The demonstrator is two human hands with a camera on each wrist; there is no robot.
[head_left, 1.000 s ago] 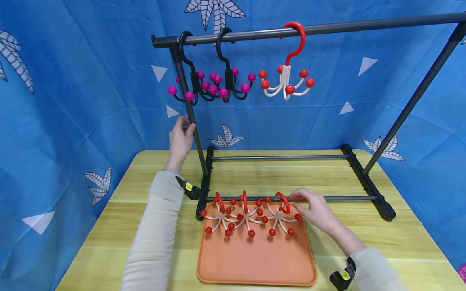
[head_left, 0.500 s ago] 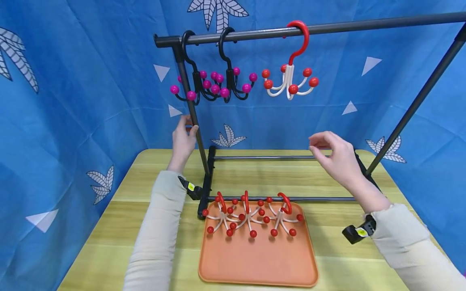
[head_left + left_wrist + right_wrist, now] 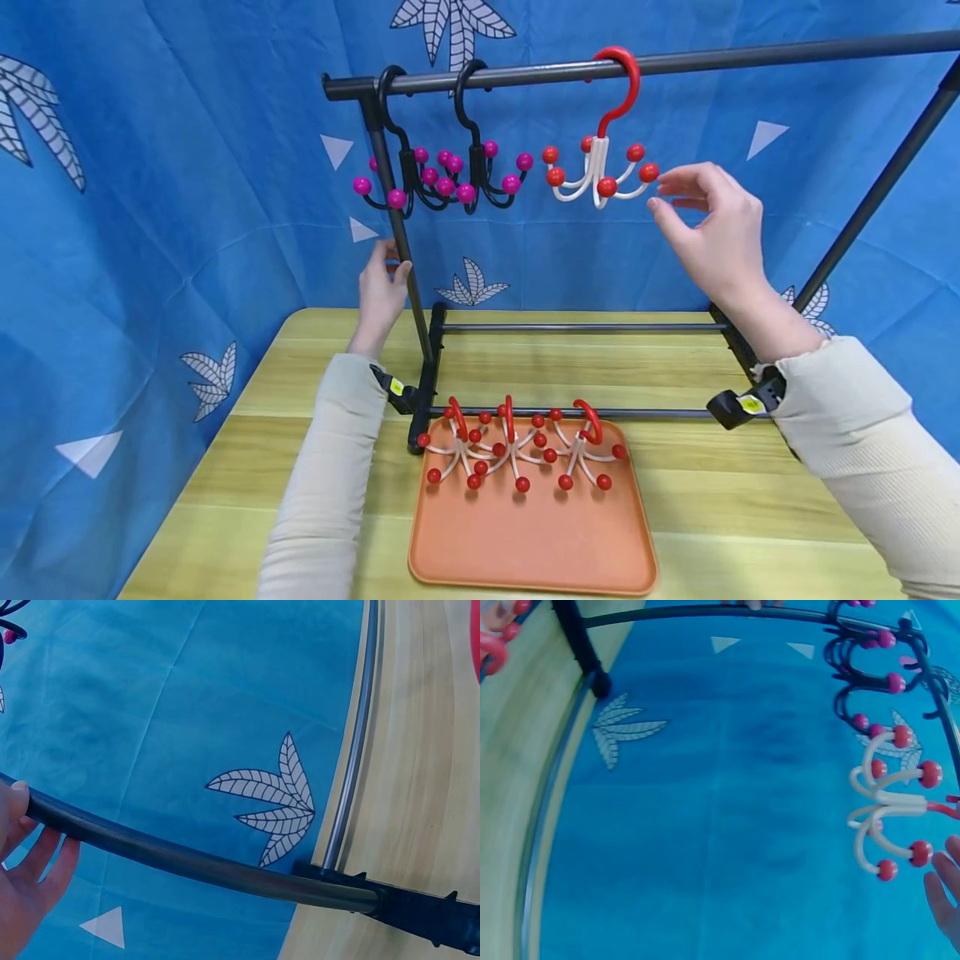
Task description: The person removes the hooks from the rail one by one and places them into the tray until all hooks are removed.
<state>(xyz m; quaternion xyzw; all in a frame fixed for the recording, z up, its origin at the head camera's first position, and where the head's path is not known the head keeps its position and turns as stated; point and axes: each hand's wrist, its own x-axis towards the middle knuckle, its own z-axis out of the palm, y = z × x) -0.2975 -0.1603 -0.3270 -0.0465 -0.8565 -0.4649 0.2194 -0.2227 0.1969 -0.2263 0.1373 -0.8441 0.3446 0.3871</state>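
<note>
My left hand [image 3: 380, 293] holds the dark left post [image 3: 417, 313] of a rack. In the left wrist view its thumb lies over the post [image 3: 187, 862] and the fingers reach behind it. My right hand [image 3: 720, 229] is raised, thumb and fingers apart with nothing between them, right beside a ball on the hanging white hook hanger [image 3: 597, 162] with red balls. That hanger's red hook [image 3: 628, 87] goes over the rack's top bar [image 3: 712, 62]. The right wrist view shows fingertips [image 3: 939, 896] close to the hanger's balls [image 3: 921, 853].
Two black hook hangers [image 3: 408, 167] with magenta balls hang at the bar's left end. Below, three white hangers [image 3: 513, 450] with red balls and hooks lie at the back of an orange tray [image 3: 532, 542] on the wooden table [image 3: 210, 500]. Blue cloth [image 3: 187, 150] surrounds the table.
My right hand has risen from beside the tray's right hanger up to the hanging red-and-white hanger. My left hand stays on the post; the hangers stay where they were.
</note>
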